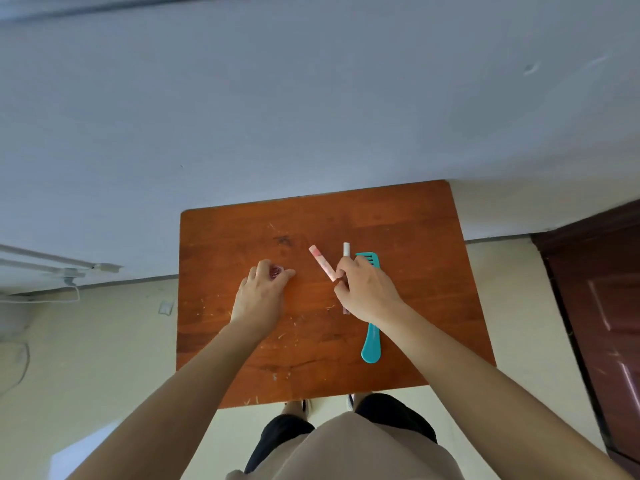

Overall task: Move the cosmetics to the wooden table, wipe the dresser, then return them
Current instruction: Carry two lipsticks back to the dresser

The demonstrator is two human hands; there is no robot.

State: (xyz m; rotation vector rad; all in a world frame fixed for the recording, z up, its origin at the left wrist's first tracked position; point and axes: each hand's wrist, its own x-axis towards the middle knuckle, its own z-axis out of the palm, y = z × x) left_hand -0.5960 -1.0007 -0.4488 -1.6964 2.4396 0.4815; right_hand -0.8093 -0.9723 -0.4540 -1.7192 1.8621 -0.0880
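Noted at frame centre, on wooden table [242, 237]: left hand [259, 299] curled round small red item [276, 271]; right hand [367, 292] pinching pink tube [320, 261] beside teal comb [371, 344]. Likely laying-out step; next calls for releasing both, then wiping dresser.

Looking down on a wooden table [398, 220] mid-frame, pale blue wall [311, 98] filling the top half. The left hand [261, 292], center-left, has fingers curled round a small red thing [276, 271], can't tell what it is tbh. The right hand [367, 292], just right of center, pinches the lower end of a pink tube [322, 263] that angles up-left. A white stick [346, 249] runs under that hand, beside a teal comb [371, 344] lying flat w/ its handle toward the bottom. There's a dark door [595, 306] at the right edge.
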